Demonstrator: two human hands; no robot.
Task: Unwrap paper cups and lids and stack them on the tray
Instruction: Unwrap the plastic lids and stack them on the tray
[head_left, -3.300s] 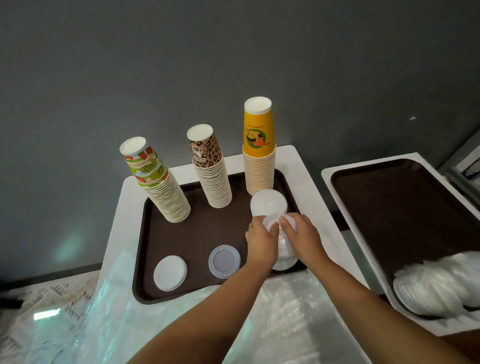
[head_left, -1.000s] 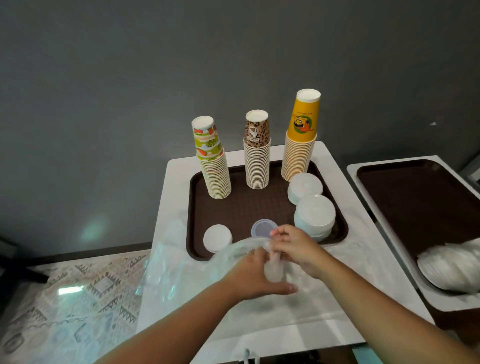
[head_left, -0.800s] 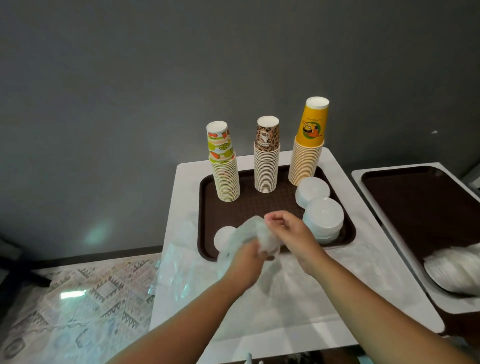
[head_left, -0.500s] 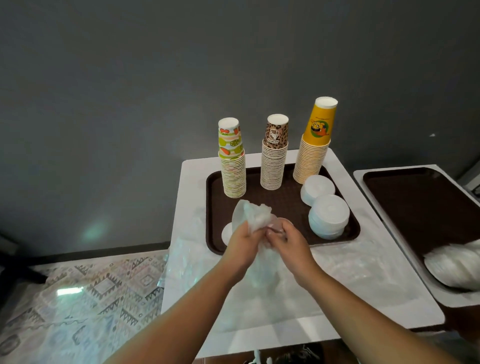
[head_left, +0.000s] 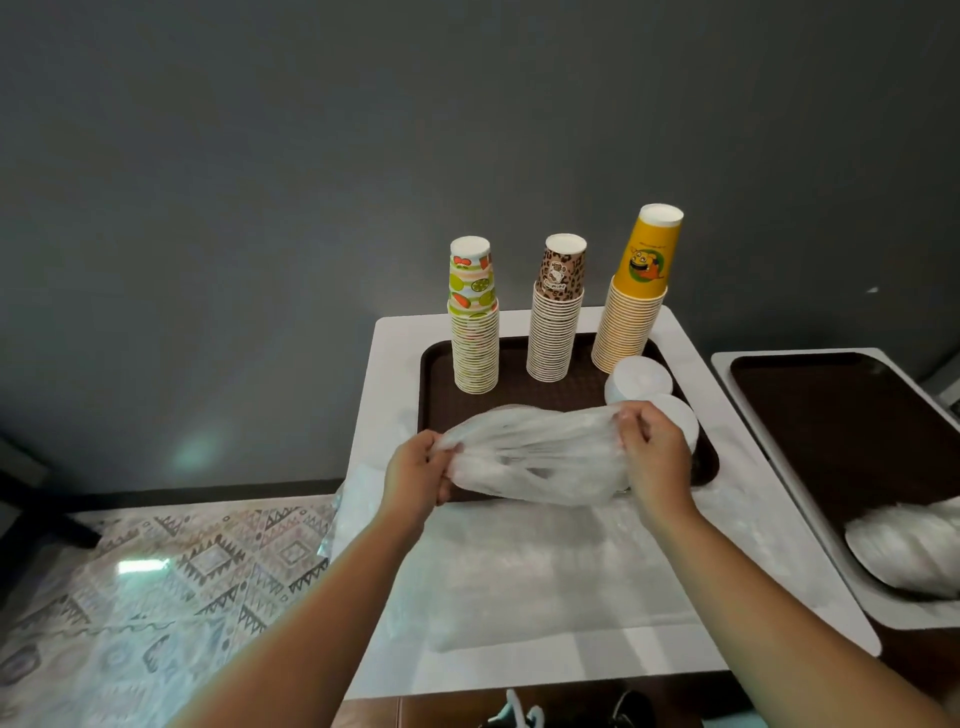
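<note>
**Operator:** Stretching the plastic wrap (head_left: 535, 452) out between both hands now, above the near edge of the brown tray (head_left: 436, 374). My left hand (head_left: 418, 475) has its fingers curled round a bunched end, and my right hand (head_left: 652, 449) pinches the other end, knuckles up.

**Observer:** How does the film look to handle?

**Operator:** Thin, limp and very light, I'd judge. Probably slippery and easy to tear, so the gathered ends are the place to hold it, not the taut middle. I cannot tell whether anything is inside it.

**Observer:** And the arms?

**Operator:** Both forearms reach forward over the white table (head_left: 519, 597), hands level with each other and well apart, the wrap spanning the gap.

**Observer:** What's on the tray already?

**Operator:** Three upside-down cup stacks at the back: the fruit-print stack (head_left: 472, 317), the leopard-print stack (head_left: 557, 312) and the yellow stack (head_left: 640, 291). The white lids (head_left: 639, 379) sit beside the yellow one, partly behind my right hand. A second tray (head_left: 831, 410) to the right carries a wrapped bundle (head_left: 909, 551), which I'd take to be next.
</note>
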